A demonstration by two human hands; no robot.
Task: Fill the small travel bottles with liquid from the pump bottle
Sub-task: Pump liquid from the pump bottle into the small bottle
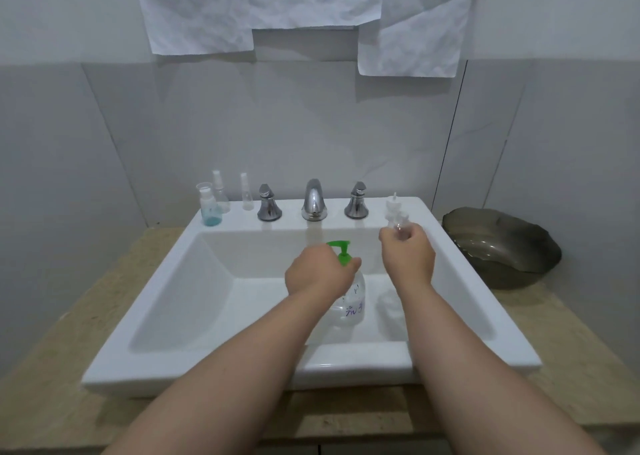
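Observation:
A clear pump bottle [351,304] with a green pump head [341,251] stands inside the white sink [207,281]. My left hand [317,271] grips its neck just below the pump. My right hand [408,252] is curled round a small clear travel bottle [401,224], held over the sink's back right rim; a white pump cap [393,205] shows just above it. On the sink's back left ledge stand three more small bottles: one with blue liquid [209,208], a clear spray bottle [220,195] and a slim clear one [246,193].
A chrome faucet [314,200] with two handles [268,203] [356,201] sits on the sink's back ledge. A dark glass bowl [502,243] rests on the beige counter [45,333] at the right. Crumpled paper sheets [304,1] hang on the wall above.

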